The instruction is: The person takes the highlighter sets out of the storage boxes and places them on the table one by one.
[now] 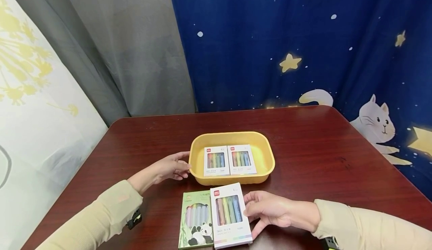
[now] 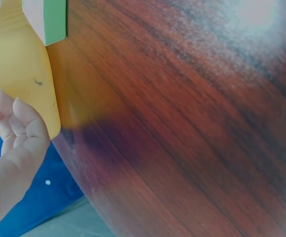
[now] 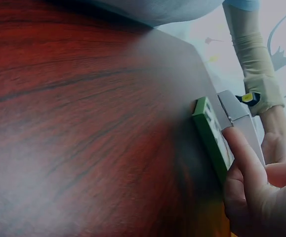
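Note:
My right hand (image 1: pixel 268 210) grips the right edge of a white box of highlighters (image 1: pixel 231 218), whose window shows pastel pens. The white box overlaps the right side of a green panda-print box of pens (image 1: pixel 195 220). In the right wrist view the thumb lies along the white box (image 3: pixel 239 109), beside the green box (image 3: pixel 212 133). My left hand (image 1: pixel 173 166) touches the left end of a yellow basket (image 1: pixel 233 180) from outside, fingers loosely bent. Two white highlighter boxes (image 1: pixel 216 162) lie side by side in the basket.
The dark red wooden table (image 1: pixel 152 137) runs back to a grey curtain (image 1: pixel 135 55) and a blue star-print curtain (image 1: pixel 243 55). A white cloth with yellow flowers (image 1: pixel 40 104) hangs on the left. Light glares off the tabletop in the left wrist view.

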Tool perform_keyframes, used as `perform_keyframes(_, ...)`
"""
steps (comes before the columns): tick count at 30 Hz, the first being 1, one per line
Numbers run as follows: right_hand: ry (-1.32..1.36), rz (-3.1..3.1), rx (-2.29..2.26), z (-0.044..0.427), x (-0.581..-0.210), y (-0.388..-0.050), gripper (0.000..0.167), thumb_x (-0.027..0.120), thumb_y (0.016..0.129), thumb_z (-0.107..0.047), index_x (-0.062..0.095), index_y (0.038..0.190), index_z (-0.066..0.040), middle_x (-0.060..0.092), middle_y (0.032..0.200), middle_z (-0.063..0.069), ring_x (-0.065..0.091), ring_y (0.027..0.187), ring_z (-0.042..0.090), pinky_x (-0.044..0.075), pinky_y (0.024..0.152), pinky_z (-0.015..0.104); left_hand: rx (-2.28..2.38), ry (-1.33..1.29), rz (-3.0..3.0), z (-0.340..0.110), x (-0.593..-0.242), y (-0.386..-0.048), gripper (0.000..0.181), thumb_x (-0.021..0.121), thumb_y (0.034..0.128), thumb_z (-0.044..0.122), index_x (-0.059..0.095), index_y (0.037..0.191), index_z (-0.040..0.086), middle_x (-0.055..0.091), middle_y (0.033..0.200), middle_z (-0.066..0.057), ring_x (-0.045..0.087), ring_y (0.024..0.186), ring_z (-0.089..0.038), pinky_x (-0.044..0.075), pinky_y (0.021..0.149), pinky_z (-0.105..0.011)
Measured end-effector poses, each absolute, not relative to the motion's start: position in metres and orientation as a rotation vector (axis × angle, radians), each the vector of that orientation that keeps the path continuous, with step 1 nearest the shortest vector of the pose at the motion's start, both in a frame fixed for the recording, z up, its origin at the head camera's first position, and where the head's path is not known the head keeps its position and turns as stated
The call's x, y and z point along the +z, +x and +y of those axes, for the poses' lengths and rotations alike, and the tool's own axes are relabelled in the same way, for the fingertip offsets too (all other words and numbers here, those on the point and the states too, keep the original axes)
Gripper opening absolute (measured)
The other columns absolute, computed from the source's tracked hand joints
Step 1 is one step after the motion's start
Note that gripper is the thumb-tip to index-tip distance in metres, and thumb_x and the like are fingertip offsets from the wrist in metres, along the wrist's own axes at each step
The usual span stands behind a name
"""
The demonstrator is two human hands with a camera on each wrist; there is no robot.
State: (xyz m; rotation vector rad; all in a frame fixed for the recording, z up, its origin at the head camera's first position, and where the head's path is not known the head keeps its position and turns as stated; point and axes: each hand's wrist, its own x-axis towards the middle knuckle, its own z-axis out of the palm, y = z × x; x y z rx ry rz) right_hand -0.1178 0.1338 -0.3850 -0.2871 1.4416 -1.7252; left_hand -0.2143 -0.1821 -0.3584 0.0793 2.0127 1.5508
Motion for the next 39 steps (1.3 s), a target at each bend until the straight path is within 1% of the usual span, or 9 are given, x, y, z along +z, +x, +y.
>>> perform_keyframes(4,-0.246,1.474,-1.723,0.134,-0.391,-0.119,0.035,0.048,0.08,0.002,0.036,0.112,0.008,0.064,0.095,0.015,0.063,0.085,0.026,0.053,0.064,0.044,1.552,0.082,2.011,-0.181,-0.359,-0.215,0.063,0.052,0.091,0.008,0.019,0.144,0.006,0.062,0.082,0.0,0.059,0.067,-0.011,0.048,0.068,-0.029)
perform_keyframes(9,-0.187,1.532,-1.722,0.134,-0.396,-0.121,0.035,0.047,0.08,0.003,0.034,0.112,0.008,0.063,0.094,0.014,0.063,0.082,0.025,0.053,0.064,0.047,1.55,0.083,2.012,-0.181,-0.358,-0.215,0.063,0.052,0.0908,0.008,0.019,0.144,0.005,0.062,0.083,-0.001,0.059,0.067,-0.011,0.048,0.068,-0.029)
perform_keyframes(16,-0.142,1.598,-1.735,0.13,-0.398,-0.12,0.034,0.05,0.08,0.003,0.035,0.11,0.008,0.057,0.093,0.015,0.062,0.077,0.024,0.053,0.062,0.048,1.548,0.083,2.016,-0.182,-0.357,-0.214,0.063,0.052,0.0909,0.008,0.019,0.144,0.006,0.062,0.083,-0.001,0.059,0.067,-0.012,0.048,0.069,-0.029)
perform_keyframes(21,-0.145,1.666,-1.722,0.126,-0.395,-0.117,0.031,0.049,0.082,0.005,0.036,0.109,0.01,0.053,0.091,0.017,0.062,0.075,0.023,0.053,0.062,0.048,1.555,0.081,2.012,-0.182,-0.358,-0.214,0.062,0.052,0.0911,0.008,0.019,0.144,0.006,0.062,0.083,-0.002,0.059,0.067,-0.012,0.048,0.068,-0.029)
perform_keyframes(30,-0.16,1.739,-1.683,0.123,-0.393,-0.118,0.033,0.05,0.083,0.005,0.035,0.112,0.012,0.05,0.09,0.018,0.059,0.072,0.024,0.054,0.061,0.043,1.557,0.084,2.009,-0.182,-0.359,-0.214,0.063,0.052,0.0912,0.008,0.018,0.145,0.006,0.062,0.083,-0.001,0.059,0.067,-0.012,0.048,0.068,-0.028)
perform_keyframes(35,-0.175,1.75,-1.668,0.123,-0.391,-0.118,0.035,0.051,0.083,0.005,0.034,0.113,0.013,0.052,0.086,0.015,0.058,0.069,0.022,0.054,0.06,0.04,1.557,0.085,2.009,-0.182,-0.359,-0.215,0.063,0.052,0.0911,0.008,0.018,0.144,0.006,0.062,0.083,-0.001,0.059,0.067,-0.011,0.048,0.068,-0.028)
perform_keyframes(39,-0.184,1.776,-1.65,0.122,-0.39,-0.117,0.034,0.051,0.083,0.005,0.036,0.112,0.013,0.052,0.082,0.012,0.057,0.067,0.021,0.054,0.06,0.038,1.557,0.084,2.01,-0.182,-0.358,-0.214,0.063,0.052,0.091,0.008,0.018,0.145,0.006,0.063,0.084,-0.001,0.059,0.067,-0.011,0.048,0.068,-0.028)
